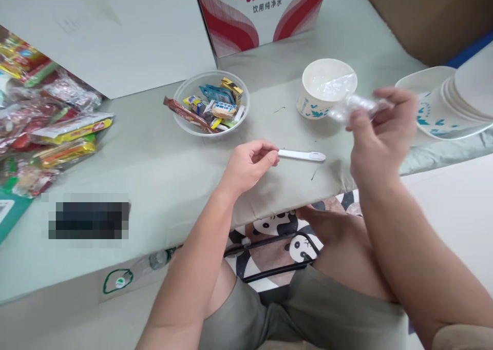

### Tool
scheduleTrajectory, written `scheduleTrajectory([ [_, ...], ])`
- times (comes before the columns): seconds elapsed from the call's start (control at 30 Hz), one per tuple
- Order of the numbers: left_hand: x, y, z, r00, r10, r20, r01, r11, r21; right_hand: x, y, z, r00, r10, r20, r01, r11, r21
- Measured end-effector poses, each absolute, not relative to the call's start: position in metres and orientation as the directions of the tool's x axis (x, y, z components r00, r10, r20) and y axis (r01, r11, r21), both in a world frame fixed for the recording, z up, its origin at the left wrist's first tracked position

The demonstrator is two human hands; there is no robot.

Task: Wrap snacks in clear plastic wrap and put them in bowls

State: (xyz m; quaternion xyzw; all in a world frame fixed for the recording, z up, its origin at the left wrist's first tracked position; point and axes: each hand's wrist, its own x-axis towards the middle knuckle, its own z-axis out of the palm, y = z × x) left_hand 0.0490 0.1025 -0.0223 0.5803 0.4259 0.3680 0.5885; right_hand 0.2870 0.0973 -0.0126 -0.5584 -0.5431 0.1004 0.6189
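My left hand (252,166) is closed, pinching one end of a slim white plastic utensil (302,155) with a rounded tip, low over the table. Whether it is a spoon or a knife I cannot tell. A crumpled clear plastic wrapper (352,107) is in the fingers of my right hand (385,134), which is slightly blurred. Just left of that hand stands a white paper cup (319,108) with blue leaf prints and clear plastic film in it. Beyond my left hand sits a clear plastic bowl (181,125) of small wrapped snacks.
Stacked paper cups (450,106) lie in a white container at the right. Many packaged snacks (57,134) fill the left side, with a blurred-out dark object (90,220) nearer me. A red-and-white carton (265,21) stands at the back. My legs are below the table edge.
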Motion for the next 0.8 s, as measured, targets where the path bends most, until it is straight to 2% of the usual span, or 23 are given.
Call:
scheduleTrajectory([
  [0.1,0.046,0.105,-0.023,0.369,0.926,-0.083,0.074,0.060,0.995,0.308,0.130,0.013,0.334,0.747,0.575,0.650,0.259,-0.714],
  [0.17,0.044,0.105,-0.023,0.369,0.926,-0.084,0.081,0.058,0.995,0.316,0.154,0.032,0.301,0.811,0.501,0.770,0.103,-0.630],
  [0.27,0.040,0.106,-0.022,0.373,0.925,-0.075,0.104,0.038,0.994,0.320,0.186,0.049,0.200,0.932,0.302,0.898,-0.050,-0.438],
  [0.37,0.035,0.108,-0.019,0.370,0.926,-0.069,0.118,0.027,0.993,0.319,0.207,0.052,0.108,0.985,0.133,0.955,-0.065,-0.289],
  [0.47,0.033,0.109,-0.016,0.358,0.932,-0.061,0.097,0.028,0.995,0.316,0.222,0.049,0.057,0.995,0.084,0.973,-0.037,-0.229],
  [0.57,0.033,0.109,-0.012,0.354,0.934,-0.053,0.070,0.030,0.997,0.311,0.233,0.048,0.021,0.999,-0.033,0.996,-0.024,-0.082],
  [0.67,0.032,0.108,-0.009,0.345,0.938,-0.044,0.077,0.019,0.997,0.301,0.239,0.049,0.036,0.985,-0.169,0.998,-0.027,0.052],
  [0.8,0.029,0.106,-0.005,0.331,0.943,-0.026,0.072,0.002,0.997,0.284,0.240,0.047,0.089,0.958,-0.273,0.978,-0.032,0.206],
])
